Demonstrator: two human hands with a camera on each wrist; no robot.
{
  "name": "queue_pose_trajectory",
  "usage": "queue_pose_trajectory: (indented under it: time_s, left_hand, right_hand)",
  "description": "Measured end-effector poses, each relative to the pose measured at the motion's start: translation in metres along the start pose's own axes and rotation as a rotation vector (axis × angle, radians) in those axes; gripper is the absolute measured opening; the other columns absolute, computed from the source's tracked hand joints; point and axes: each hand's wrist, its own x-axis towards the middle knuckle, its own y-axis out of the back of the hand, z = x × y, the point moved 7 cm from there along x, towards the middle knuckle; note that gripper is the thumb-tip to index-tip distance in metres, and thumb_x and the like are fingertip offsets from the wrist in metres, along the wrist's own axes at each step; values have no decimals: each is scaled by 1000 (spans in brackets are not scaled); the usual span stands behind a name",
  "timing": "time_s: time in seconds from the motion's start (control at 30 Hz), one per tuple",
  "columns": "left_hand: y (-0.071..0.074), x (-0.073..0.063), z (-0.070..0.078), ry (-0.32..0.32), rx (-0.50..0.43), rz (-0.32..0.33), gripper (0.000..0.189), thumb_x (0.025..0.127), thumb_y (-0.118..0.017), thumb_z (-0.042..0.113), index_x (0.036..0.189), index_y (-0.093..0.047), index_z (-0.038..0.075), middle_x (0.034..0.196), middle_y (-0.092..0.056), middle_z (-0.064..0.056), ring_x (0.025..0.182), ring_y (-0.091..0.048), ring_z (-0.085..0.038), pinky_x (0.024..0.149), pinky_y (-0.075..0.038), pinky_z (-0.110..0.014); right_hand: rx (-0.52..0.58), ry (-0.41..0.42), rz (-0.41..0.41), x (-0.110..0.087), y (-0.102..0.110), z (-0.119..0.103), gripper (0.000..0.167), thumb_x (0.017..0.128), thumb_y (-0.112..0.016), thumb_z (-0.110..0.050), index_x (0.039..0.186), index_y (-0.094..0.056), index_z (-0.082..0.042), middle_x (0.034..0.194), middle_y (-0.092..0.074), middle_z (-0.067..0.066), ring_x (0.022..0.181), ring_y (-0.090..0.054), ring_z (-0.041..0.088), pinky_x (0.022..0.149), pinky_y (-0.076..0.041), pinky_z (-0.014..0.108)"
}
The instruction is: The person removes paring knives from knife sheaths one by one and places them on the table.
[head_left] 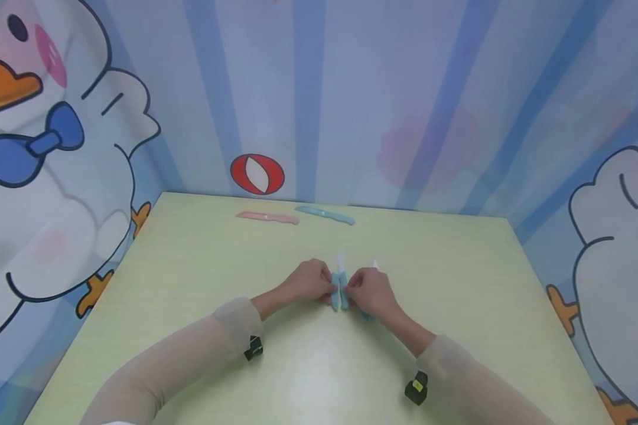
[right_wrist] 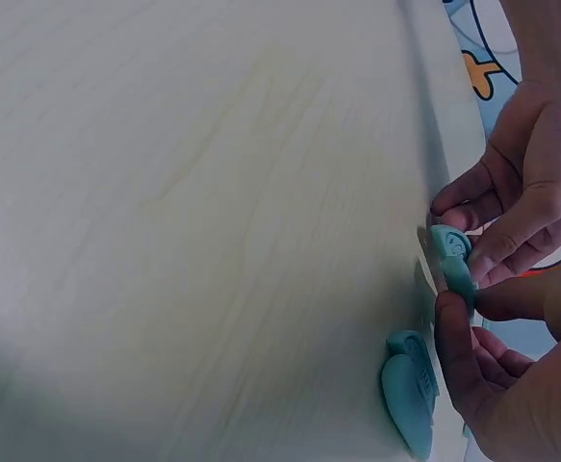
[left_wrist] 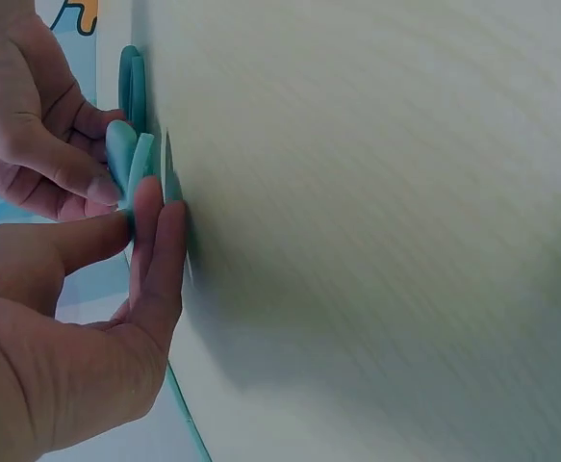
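My left hand (head_left: pixel 311 280) pinches a narrow light-blue piece (head_left: pixel 334 300) between thumb and fingers. Right beside it, my right hand (head_left: pixel 371 290) pinches the light-blue handle (head_left: pixel 344 300) of a small knife whose white blade (head_left: pixel 340 262) points away from me. The two pieces stand side by side over the table, and the fingertips cover parts of both. Below the right hand lies another light-blue-handled knife (right_wrist: pixel 410 395), partly hidden in the head view, with its white tip (head_left: pixel 375 264) showing past the knuckles.
Toward the back edge of the pale yellow table (head_left: pixel 457 260) lie a pink knife (head_left: pixel 267 218) and a blue knife (head_left: pixel 325 215). Behind them rises a printed backdrop (head_left: pixel 351 88) with cartoon birds. Small black devices (head_left: pixel 253 348) hang at both wrists.
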Motion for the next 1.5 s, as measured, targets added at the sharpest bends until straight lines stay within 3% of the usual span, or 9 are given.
queue_pose_trajectory:
  time_s: [0.2, 0.37, 0.67, 1.23, 1.5]
  left_hand:
    - [-3, 2, -3, 29, 50, -30, 16, 97, -75, 15, 103, -66, 3, 70, -73, -1, 66, -71, -14, 67, -52, -25]
    - [-2, 1, -1, 16, 74, -38, 19, 97, -74, 14, 102, -59, 4, 70, -72, -2, 63, -70, -14, 62, -51, -25]
    - [-5, 1, -5, 17, 92, -74, 24, 97, -75, 14, 104, -54, 5, 70, -70, -3, 60, -70, -13, 63, -52, -24]
    - [-7, -2, -4, 42, -12, -90, 22, 98, -72, 7, 108, -54, 0, 71, -72, -9, 60, -74, -17, 60, -59, -27]
    - [-3, -3, -3, 30, 36, -89, 23, 97, -72, 9, 111, -56, -1, 69, -72, -7, 59, -72, -15, 61, -57, -25]
  right_hand:
    - [-111, 124, 30, -2, -3, -8, 5, 88, -73, -3, 86, -70, 0, 72, -68, 4, 60, -62, 14, 57, -54, 27]
    - [-164, 179, 21, -3, -6, -13, 7, 88, -70, 2, 84, -66, 0, 68, -62, 4, 56, -56, 13, 52, -47, 25]
    - [-296, 190, -27, -2, -13, -17, 19, 94, -68, -1, 78, -58, -5, 63, -55, 2, 53, -49, 12, 50, -38, 25]
    - [-325, 228, -52, 0, -15, -21, 27, 93, -64, 1, 72, -51, -8, 58, -48, 0, 50, -44, 12, 48, -35, 24]
    - [-329, 243, -52, 0, -14, -23, 26, 93, -65, 0, 72, -51, -8, 59, -48, 1, 50, -44, 12, 48, -35, 24]
